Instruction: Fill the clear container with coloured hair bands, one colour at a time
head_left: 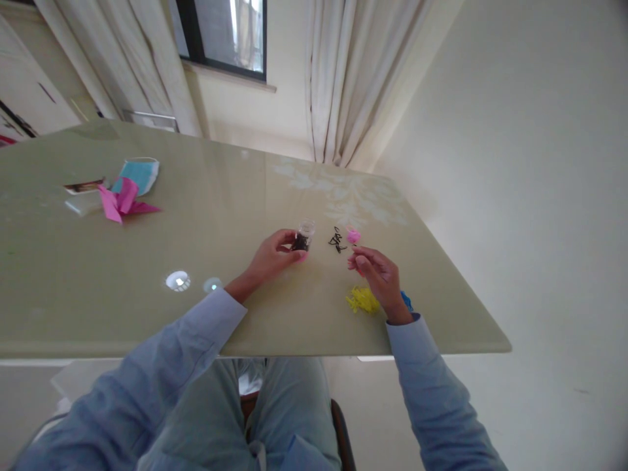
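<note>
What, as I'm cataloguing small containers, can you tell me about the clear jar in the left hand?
The clear jar is small and looks like plastic or glass, see-through near the top. Black contents show in its lower part, with pink at the bottom. The left hand grips it low down, roughly upright, to the left of the loose black pieces. I cannot tell whether its base touches the table.

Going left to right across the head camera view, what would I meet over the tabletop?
Folded pink paper, the small clear jar held in the left hand, loose black pieces, yellow pile, blue pile.
</note>
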### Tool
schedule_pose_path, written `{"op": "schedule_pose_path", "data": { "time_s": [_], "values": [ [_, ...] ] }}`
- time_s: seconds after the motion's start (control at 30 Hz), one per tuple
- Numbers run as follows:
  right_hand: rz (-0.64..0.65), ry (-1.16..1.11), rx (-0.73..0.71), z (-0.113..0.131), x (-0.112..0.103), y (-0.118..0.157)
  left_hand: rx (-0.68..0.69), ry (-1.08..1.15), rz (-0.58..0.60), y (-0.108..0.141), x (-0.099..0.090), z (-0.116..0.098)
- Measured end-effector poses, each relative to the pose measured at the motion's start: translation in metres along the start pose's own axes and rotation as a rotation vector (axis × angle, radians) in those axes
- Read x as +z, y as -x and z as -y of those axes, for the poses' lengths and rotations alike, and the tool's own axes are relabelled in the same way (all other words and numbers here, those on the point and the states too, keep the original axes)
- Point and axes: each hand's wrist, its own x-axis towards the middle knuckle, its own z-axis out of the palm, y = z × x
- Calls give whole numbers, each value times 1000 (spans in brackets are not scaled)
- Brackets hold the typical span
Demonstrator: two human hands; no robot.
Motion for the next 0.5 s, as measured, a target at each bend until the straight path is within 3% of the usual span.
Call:
{"op": "schedule_pose_path", "data": {
  "time_s": [0.13, 0.23, 0.4, 0.5],
  "values": [
    [-63, 56, 18, 9, -5, -3, 11, 43, -34, 1, 2, 0],
    [-43, 178, 11, 19, -14, -8, 3, 35, -26, 1, 4, 0],
    [125, 542, 11, 27, -32, -30, -12, 12, -10, 2, 6, -3],
    [294, 908, 78, 25, -38, -49, -13, 10, -17, 2, 6, -2]
  ]
}}
